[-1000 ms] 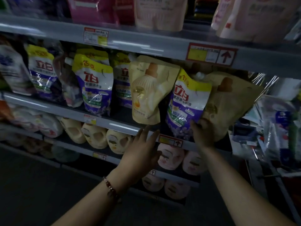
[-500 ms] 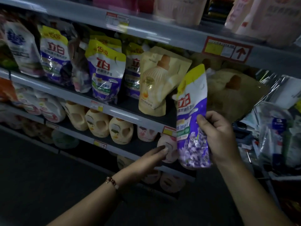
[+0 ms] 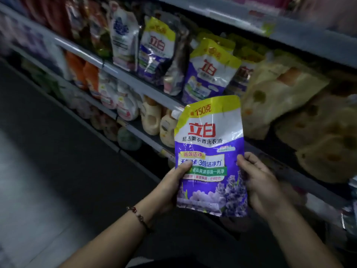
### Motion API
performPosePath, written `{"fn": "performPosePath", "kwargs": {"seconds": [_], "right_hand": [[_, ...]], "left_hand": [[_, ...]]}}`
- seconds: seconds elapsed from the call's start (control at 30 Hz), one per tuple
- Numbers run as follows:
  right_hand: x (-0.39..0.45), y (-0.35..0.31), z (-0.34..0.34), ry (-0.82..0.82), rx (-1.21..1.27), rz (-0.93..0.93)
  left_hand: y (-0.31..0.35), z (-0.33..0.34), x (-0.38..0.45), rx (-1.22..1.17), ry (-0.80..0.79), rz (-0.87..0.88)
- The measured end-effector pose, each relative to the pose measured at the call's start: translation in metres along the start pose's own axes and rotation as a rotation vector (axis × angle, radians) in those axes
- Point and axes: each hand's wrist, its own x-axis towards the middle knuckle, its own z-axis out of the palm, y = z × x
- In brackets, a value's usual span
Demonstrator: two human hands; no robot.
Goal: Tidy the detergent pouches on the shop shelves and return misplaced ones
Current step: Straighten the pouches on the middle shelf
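Both hands, our left hand (image 3: 172, 185) and right hand (image 3: 261, 185), pinch one purple lavender detergent pouch (image 3: 209, 157) by its side edges, upright, before the grey shelves (image 3: 123, 74). Dim aisle; dark floor (image 3: 58, 161). Three matching pouches (image 3: 209, 68) stand shelved.

One head-worn view — angled down, close over the shelves (image 3: 135, 82) slanting away leftward.

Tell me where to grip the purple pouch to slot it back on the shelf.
Hold the purple pouch by its two side edges at mid-height, from left and right, as both hands do. It is flat and upright, so its top stays free to lead in.
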Motion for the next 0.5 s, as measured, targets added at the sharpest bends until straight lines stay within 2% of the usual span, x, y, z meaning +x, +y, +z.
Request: {"fn": "performPosePath", "kwargs": {"seconds": [0.13, 0.3, 0.37, 0.5], "right_hand": [[0.015, 0.036, 0.036, -0.062, 0.019, 0.130], [0.025, 0.089, 0.083, -0.047, -0.053, 0.266], [0.027, 0.102, 0.097, -0.047, -0.030, 0.277], [0.028, 0.115, 0.120, -0.072, 0.075, 0.358]], "left_hand": [[0.027, -0.044, -0.024, 0.096, 0.130, 0.185], [0.060, -0.072, -0.056, 0.435, 0.267, 0.377], [0.071, -0.071, -0.068, 0.659, 0.303, 0.407], [0.094, -0.056, -0.094, 1.262, 0.373, 0.447]]}}
